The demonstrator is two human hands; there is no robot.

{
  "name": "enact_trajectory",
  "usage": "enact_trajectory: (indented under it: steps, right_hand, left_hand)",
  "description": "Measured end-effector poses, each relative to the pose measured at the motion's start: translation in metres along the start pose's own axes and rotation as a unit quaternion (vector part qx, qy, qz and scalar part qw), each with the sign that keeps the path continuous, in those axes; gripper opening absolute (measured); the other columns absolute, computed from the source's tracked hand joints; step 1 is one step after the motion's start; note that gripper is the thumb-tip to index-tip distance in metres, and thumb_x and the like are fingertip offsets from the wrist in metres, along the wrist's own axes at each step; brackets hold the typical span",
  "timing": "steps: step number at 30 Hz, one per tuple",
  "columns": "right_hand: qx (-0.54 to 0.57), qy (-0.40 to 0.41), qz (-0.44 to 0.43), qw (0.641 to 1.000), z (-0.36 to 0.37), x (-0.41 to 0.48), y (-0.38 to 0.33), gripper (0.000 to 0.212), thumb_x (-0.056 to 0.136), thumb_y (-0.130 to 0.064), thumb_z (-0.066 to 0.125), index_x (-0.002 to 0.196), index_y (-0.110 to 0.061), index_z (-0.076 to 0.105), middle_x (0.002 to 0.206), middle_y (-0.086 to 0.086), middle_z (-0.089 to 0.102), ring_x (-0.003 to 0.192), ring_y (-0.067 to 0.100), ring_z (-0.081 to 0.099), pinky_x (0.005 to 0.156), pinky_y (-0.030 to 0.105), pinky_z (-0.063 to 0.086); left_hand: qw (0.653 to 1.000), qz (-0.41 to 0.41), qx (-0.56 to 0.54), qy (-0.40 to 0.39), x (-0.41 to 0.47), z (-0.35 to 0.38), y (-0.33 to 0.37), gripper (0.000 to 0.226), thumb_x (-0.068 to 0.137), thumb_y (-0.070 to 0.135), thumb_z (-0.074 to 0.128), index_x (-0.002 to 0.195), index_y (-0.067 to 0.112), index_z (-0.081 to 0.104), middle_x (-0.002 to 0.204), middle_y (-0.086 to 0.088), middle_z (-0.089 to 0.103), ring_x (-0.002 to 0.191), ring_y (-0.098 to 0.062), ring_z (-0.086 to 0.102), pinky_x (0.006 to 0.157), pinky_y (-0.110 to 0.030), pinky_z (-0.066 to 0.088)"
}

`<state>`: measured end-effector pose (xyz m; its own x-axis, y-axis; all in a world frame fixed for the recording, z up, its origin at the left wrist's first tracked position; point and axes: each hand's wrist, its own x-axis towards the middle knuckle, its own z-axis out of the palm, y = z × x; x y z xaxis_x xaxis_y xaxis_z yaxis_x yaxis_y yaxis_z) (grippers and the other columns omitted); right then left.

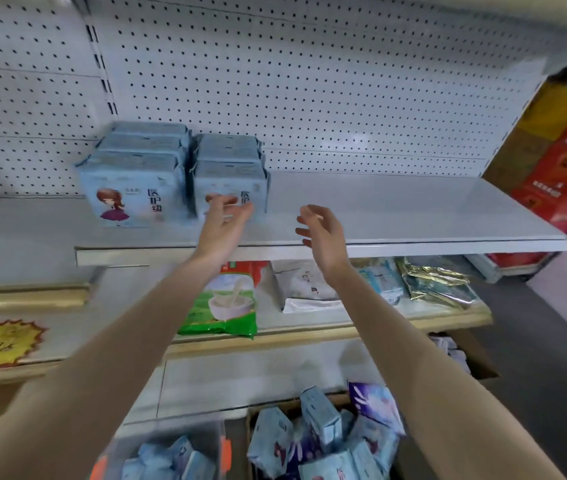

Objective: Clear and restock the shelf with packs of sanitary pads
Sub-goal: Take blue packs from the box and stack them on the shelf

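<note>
The white shelf [413,209] is the biggest thing in front of you. Most of it is bare, from the middle out to 3 o'clock.

At 10 o'clock, 2 rows of blue packs stand side by side. The left row [129,195] and the right row [228,157] each have 3 packs that I can count, one behind the other. The 2 rows stand close together.

At 6 o'clock, down low, the cardboard box [275,407] holds a pile of loose packs [320,420]. That looks like your supply.

Your left hand [223,220] is at 9 o'clock, right in front of the first pack of the right row. Its fingers are loose and spread, and it holds nothing. I cannot tell if the fingertips touch the pack. Your right hand [323,233] is at 3 o'clock, over the front edge of the shelf. It is open too, and it holds nothing.

I think you are tidying the right row before you add more. Here is how to do it well:

- Lay flat fingers on the front pack and push it gently, so it lines up with the left row.
- Keep the pack upright. These packs are soft and may tip.
- Start row 3 just to the right, at 3 o'clock of the right row.
- Take 1 pack in each hand from the box, picture side facing you.
</note>
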<state>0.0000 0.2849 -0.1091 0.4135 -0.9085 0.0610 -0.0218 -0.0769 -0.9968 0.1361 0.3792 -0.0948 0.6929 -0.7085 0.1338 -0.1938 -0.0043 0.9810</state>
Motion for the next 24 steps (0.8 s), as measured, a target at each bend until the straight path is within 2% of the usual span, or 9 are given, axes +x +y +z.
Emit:
enact_trajectory:
  steps: [3, 6, 9, 12, 15, 17, 20, 22, 24]
  right_hand:
    - [-0.007, 0.017, 0.010, 1.000, -0.058, -0.007, 0.026, 0.031, 0.098, -0.032, 0.056, 0.123, -0.015, 0.054, 0.117, 0.007, 0.065, 0.098, 0.021, 0.066, 0.078, 0.027, 0.048]
    - [-0.027, -0.003, 0.025, 0.999, -0.135, -0.008, 0.067, 0.025, 0.097, -0.030, 0.058, 0.118, -0.017, 0.054, 0.114, 0.009, 0.065, 0.096, 0.021, 0.065, 0.085, 0.033, 0.050]
    - [-0.065, -0.030, 0.051, 0.996, -0.194, -0.012, 0.107, 0.032, 0.098, -0.034, 0.057, 0.122, -0.013, 0.054, 0.117, 0.009, 0.065, 0.101, 0.023, 0.065, 0.092, 0.038, 0.048]
    - [-0.073, -0.041, 0.080, 0.993, -0.236, -0.021, 0.139, 0.028, 0.099, -0.033, 0.055, 0.121, -0.015, 0.054, 0.118, 0.009, 0.064, 0.100, 0.023, 0.064, 0.088, 0.035, 0.048]
    - [-0.090, -0.057, 0.150, 0.983, -0.273, -0.032, 0.183, 0.031, 0.098, -0.035, 0.056, 0.123, -0.017, 0.054, 0.112, 0.004, 0.064, 0.090, 0.014, 0.064, 0.082, 0.031, 0.048]
    - [-0.089, -0.052, 0.177, 0.979, -0.289, -0.040, 0.212, 0.034, 0.098, -0.031, 0.057, 0.125, -0.012, 0.055, 0.106, 0.003, 0.064, 0.083, 0.012, 0.062, 0.079, 0.030, 0.047]
    - [-0.098, -0.055, 0.232, 0.966, -0.308, -0.050, 0.254, 0.034, 0.098, -0.032, 0.056, 0.127, -0.014, 0.053, 0.113, 0.004, 0.065, 0.096, 0.017, 0.065, 0.092, 0.034, 0.051]
    - [-0.106, -0.055, 0.265, 0.957, -0.320, -0.058, 0.286, 0.036, 0.098, -0.033, 0.057, 0.127, -0.014, 0.054, 0.116, 0.005, 0.065, 0.103, 0.019, 0.065, 0.097, 0.038, 0.050]
    - [-0.113, -0.057, 0.303, 0.944, -0.328, -0.069, 0.320, 0.038, 0.098, -0.034, 0.057, 0.129, -0.013, 0.055, 0.110, 0.002, 0.066, 0.105, 0.021, 0.064, 0.098, 0.041, 0.049]
  left_hand:
    - [0.999, -0.031, -0.022, 0.005, -0.030, 0.060, -0.019, 0.031, 0.096, 0.028, 0.058, 0.122, 0.013, 0.050, 0.099, 0.005, 0.056, 0.092, -0.011, 0.056, 0.082, -0.021, 0.045]
    - [0.997, -0.070, -0.030, 0.019, -0.073, 0.140, -0.046, 0.026, 0.095, 0.024, 0.061, 0.117, 0.015, 0.050, 0.088, 0.007, 0.056, 0.074, -0.002, 0.058, 0.070, -0.020, 0.046]
    - [0.995, -0.099, -0.003, 0.020, -0.100, 0.195, -0.072, 0.037, 0.096, 0.027, 0.058, 0.126, 0.008, 0.048, 0.099, 0.003, 0.055, 0.083, -0.009, 0.054, 0.080, -0.028, 0.043]
    - [0.990, -0.137, 0.016, 0.017, -0.126, 0.230, -0.092, 0.035, 0.096, 0.028, 0.059, 0.123, 0.010, 0.048, 0.099, 0.005, 0.055, 0.078, -0.006, 0.052, 0.068, -0.022, 0.043]
    - [0.977, -0.210, 0.023, 0.013, -0.159, 0.268, -0.121, 0.033, 0.096, 0.028, 0.059, 0.122, 0.012, 0.047, 0.092, 0.011, 0.053, 0.075, -0.004, 0.052, 0.059, -0.015, 0.041]
    - [0.974, -0.222, 0.051, 0.000, -0.176, 0.283, -0.140, 0.038, 0.096, 0.030, 0.058, 0.126, 0.011, 0.046, 0.097, 0.009, 0.053, 0.083, -0.008, 0.054, 0.060, -0.013, 0.040]
    - [0.962, -0.254, 0.091, -0.033, -0.194, 0.302, -0.174, 0.044, 0.097, 0.033, 0.056, 0.133, 0.011, 0.043, 0.113, 0.003, 0.052, 0.100, -0.012, 0.052, 0.065, -0.009, 0.040]
    - [0.951, -0.287, 0.102, -0.046, -0.207, 0.314, -0.201, 0.046, 0.097, 0.031, 0.056, 0.134, 0.008, 0.042, 0.117, 0.000, 0.052, 0.103, -0.012, 0.052, 0.072, -0.015, 0.041]
    - [0.940, -0.320, 0.108, -0.055, -0.223, 0.324, -0.233, 0.046, 0.097, 0.031, 0.056, 0.134, 0.007, 0.042, 0.119, -0.003, 0.053, 0.105, -0.013, 0.052, 0.076, -0.020, 0.039]
